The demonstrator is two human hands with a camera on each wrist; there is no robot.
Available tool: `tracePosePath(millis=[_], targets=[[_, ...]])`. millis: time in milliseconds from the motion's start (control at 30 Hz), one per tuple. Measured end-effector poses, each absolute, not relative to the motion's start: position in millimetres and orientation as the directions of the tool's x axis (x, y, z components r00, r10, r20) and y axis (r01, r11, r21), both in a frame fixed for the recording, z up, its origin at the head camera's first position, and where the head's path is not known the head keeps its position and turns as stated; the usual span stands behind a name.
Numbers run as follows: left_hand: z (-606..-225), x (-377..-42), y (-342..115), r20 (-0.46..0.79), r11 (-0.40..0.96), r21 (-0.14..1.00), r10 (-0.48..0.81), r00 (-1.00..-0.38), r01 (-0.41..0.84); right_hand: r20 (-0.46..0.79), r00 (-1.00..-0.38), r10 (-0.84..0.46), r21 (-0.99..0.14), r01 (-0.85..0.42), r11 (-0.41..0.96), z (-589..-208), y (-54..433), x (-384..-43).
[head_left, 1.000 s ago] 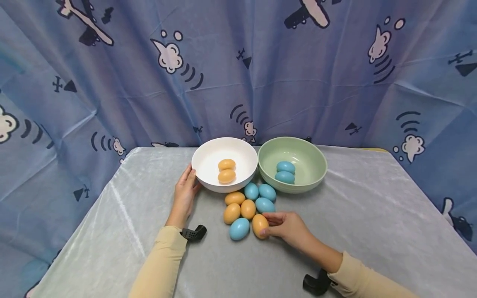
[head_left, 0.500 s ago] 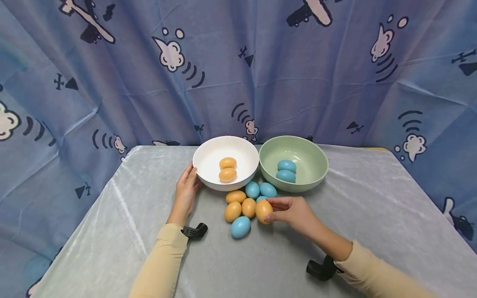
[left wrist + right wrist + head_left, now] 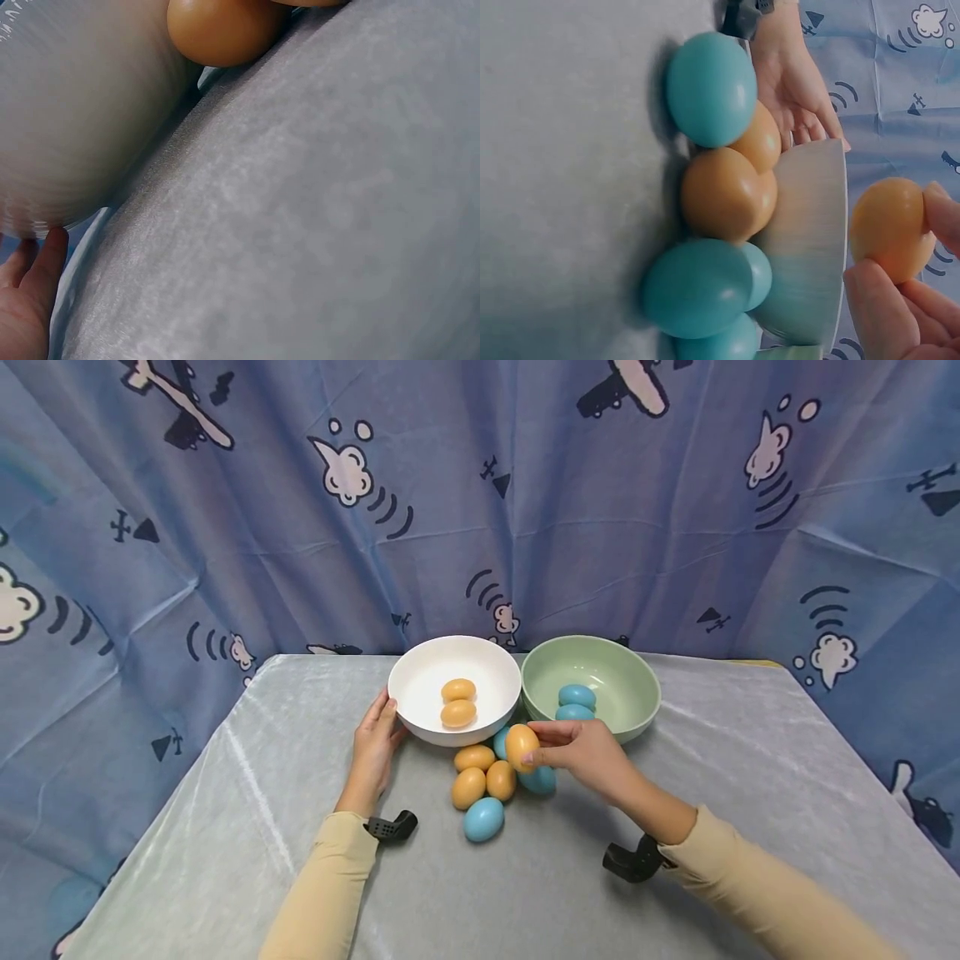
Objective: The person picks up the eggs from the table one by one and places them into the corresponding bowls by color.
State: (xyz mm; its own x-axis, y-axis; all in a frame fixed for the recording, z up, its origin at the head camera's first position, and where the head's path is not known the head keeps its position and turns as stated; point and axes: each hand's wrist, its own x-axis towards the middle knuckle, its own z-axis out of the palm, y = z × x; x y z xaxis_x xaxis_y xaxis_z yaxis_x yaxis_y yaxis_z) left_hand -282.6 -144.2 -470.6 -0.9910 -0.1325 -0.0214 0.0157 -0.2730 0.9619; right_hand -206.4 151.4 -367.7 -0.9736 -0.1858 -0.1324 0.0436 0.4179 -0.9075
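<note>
Logging R grip (image 3: pixel 588 756) pinching orange egg (image 3: pixel 522 747) just below frame ctr, egg L of hand, long axis approx. vert., white bowl (image 3: pixel 491 681) up-L of it, R grip nearer egg than L grip (image 3: pixel 372 743), whose fingers touch bowl's L side.

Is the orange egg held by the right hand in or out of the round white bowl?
Out: in the head view, the right hand holds the orange egg outside the round white bowl.

Left hand (image 3: pixel 26 307) touches the white bowl (image 3: pixel 75 112), orange egg (image 3: pixel 225 30) beside it
</note>
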Motion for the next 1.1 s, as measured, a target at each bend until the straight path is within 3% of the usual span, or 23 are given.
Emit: tracePosePath(millis=[1100], targets=[[-472, -284, -145, -0.038, -0.264, 0.965, -0.145, -0.989, 0.002, -0.119, -0.985, -0.122, -0.899, 0.054, 0.434, -354, 113, -274]])
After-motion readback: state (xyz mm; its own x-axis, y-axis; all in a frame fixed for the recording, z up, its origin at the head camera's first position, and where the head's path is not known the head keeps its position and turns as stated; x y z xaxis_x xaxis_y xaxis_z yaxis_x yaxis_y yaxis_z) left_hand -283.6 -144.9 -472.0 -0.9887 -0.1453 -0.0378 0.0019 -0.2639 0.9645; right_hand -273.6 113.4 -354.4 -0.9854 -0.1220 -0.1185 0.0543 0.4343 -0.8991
